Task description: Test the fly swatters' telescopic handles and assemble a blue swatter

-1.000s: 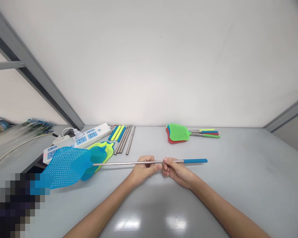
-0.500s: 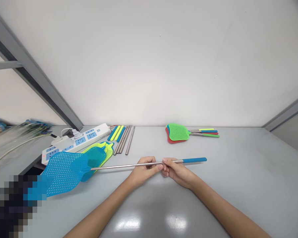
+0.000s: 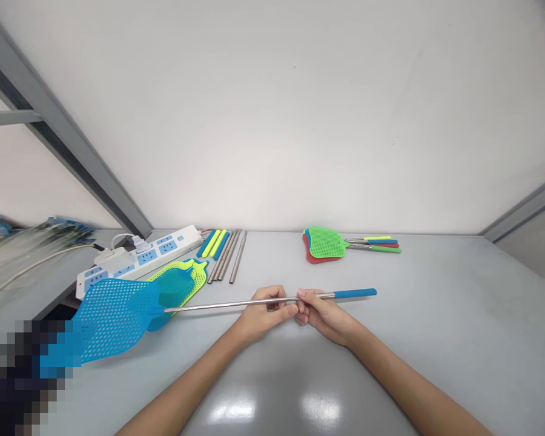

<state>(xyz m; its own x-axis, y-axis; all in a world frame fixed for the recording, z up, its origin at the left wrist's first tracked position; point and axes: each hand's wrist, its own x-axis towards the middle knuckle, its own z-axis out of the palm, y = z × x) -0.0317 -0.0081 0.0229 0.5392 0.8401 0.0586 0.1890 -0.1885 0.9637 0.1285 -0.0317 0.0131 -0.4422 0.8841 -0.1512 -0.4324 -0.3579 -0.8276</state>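
Observation:
A blue fly swatter (image 3: 118, 315) with an extended metal rod lies across both hands, its perforated head at the left and its blue grip at the right. My left hand (image 3: 270, 312) is closed around the middle of the rod. Just beside it, my right hand (image 3: 318, 312) pinches the rod's thicker part near the grip. Below and behind the held head lie loose swatter heads, a yellow-green one (image 3: 200, 280) and a blue one (image 3: 175, 287), partly covered by it.
A white power strip (image 3: 154, 257) with plugs stands at the back left. Beside it lie blue and yellow grip sleeves (image 3: 214, 244) and several metal tubes (image 3: 227, 257). Against the wall rests a stack of folded swatters (image 3: 327, 242). Plastic-wrapped items (image 3: 40, 245) sit at far left.
The swatter's head has shifted very slightly left and down. Both hands keep their hold on the rod in nearly the same place.

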